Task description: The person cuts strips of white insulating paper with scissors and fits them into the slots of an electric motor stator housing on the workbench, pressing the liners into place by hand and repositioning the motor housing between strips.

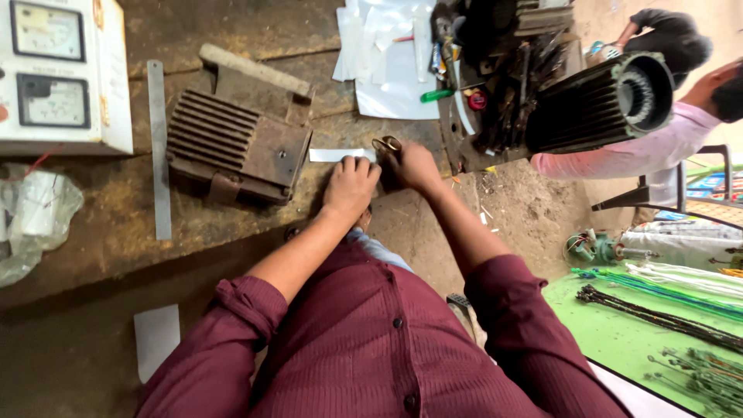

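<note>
My left hand (350, 186) rests at the edge of a worn wooden workbench (101, 224), fingers closed on the end of a narrow white paper strip (334, 155). My right hand (414, 166) grips a pair of scissors with brass-coloured handles (387, 144), held against the strip's right end. The blades are hidden behind my fingers. Both arms wear maroon sleeves rolled to the elbow.
A rusty finned metal housing (236, 147) lies left of my hands, beside a steel ruler (159, 147). A white meter box (62, 73) stands at the far left. White paper sheets (391, 70), a tool pile (495, 85) and a black finned motor (604, 104) lie behind. A person in pink (642, 151) bends at right.
</note>
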Tool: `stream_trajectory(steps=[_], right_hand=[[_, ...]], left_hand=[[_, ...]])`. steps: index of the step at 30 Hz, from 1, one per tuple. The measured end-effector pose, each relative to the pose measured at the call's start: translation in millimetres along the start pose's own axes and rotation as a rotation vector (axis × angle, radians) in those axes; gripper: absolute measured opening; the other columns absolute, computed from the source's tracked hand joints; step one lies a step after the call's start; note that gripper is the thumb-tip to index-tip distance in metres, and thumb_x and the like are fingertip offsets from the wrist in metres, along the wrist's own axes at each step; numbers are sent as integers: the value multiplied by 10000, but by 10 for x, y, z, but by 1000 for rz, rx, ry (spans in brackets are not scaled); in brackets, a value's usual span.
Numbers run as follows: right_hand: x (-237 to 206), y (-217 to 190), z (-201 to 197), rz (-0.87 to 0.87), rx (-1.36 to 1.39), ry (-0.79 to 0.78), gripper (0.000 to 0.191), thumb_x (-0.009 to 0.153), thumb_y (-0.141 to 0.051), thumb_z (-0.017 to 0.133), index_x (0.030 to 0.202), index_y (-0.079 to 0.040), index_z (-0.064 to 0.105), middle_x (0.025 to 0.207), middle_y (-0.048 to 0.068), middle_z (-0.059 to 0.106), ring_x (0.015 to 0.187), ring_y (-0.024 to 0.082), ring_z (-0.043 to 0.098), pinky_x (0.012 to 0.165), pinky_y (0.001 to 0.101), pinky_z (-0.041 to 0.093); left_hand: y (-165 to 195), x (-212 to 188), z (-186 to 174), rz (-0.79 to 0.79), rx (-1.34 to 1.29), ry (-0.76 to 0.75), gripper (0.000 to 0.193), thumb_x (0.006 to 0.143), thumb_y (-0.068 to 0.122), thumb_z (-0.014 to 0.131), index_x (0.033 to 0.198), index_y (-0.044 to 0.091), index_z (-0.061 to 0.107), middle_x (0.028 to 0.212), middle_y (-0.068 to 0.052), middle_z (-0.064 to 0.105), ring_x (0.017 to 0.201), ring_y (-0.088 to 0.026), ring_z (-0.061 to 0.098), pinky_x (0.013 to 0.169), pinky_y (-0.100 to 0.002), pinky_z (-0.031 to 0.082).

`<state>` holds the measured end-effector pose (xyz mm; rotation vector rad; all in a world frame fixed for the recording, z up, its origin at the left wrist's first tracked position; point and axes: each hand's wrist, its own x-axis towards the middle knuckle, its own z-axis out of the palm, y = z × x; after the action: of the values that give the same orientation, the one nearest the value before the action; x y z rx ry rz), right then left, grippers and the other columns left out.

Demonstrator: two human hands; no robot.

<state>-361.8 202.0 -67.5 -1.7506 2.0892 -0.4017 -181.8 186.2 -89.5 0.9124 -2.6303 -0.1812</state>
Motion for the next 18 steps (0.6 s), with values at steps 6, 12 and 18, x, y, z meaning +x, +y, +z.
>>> stream_trajectory(steps=[6, 12, 18], right_hand=[[-93, -66, 17, 25, 96, 74, 288, 969, -336, 652, 1097, -80, 686, 1008, 240, 701, 958, 454, 649, 784, 503, 531], [-214, -221, 69, -123, -150, 164, 170, 942, -255, 660, 999, -95, 669, 967, 177, 685, 923, 426, 655, 787, 507, 528], [-92, -121, -15, 63, -79, 5, 284, 926, -301, 655, 1120, -98, 701, 993, 216, 714, 927, 443, 668, 791, 519, 528]], left_hand=[[40, -32, 51, -2, 141, 35, 436, 909, 184, 571, 1315, 49, 658, 1235, -165, 608, 1133, -404, 560, 895, -446, 509], [117, -98, 49, -11, 274, 38, 470, 891, 205, 557, 1321, 38, 646, 1316, -197, 596, 1205, -417, 546, 922, -424, 506], [116, 48, -47, 3, 124, -34, 275, 864, 170, 612, 1125, 113, 680, 1307, -129, 603, 1072, -311, 569, 807, -405, 517]])
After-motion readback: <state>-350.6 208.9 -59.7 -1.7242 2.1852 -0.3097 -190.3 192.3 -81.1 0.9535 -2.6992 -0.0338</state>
